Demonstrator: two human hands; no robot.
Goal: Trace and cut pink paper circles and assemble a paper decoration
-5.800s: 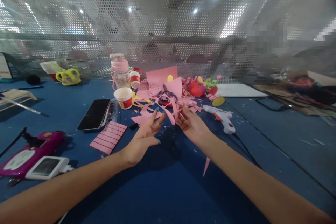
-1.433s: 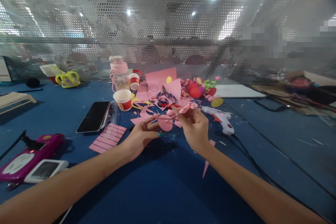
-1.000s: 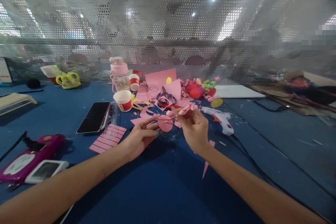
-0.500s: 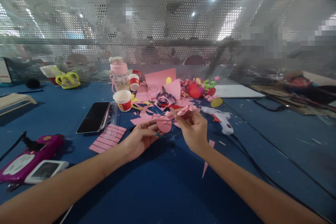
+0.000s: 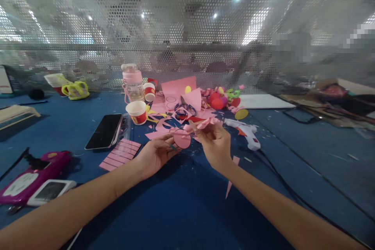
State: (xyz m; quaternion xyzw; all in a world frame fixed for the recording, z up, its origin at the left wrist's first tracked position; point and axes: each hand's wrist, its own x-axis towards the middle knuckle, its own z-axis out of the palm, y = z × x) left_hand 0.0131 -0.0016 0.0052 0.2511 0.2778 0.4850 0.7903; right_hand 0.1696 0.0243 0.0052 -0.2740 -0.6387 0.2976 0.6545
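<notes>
A pink paper disc (image 5: 182, 139) is pinched at its left side by my left hand (image 5: 158, 151); a small green piece shows at those fingertips. My right hand (image 5: 216, 142) is closed on folded pink paper pieces (image 5: 207, 123), just right of the disc and slightly above it. Whether the disc and the folded pieces are joined cannot be made out. Beyond the hands lie pink paper scraps (image 5: 164, 124) and dark-handled scissors (image 5: 187, 110). To the right of my right hand rests a white and orange glue gun (image 5: 249, 134).
Left are a black phone (image 5: 104, 131), a lined pink sheet (image 5: 120, 154), a purple case (image 5: 36, 175) and a white device (image 5: 52, 191). Paper cups (image 5: 137, 112) and a pink bottle (image 5: 133, 82) stand behind. A cable (image 5: 284, 183) crosses the right side.
The disc and my left hand have shifted very slightly left. The folded pink pieces in my right hand have tilted a little. Both hands keep their grip.
</notes>
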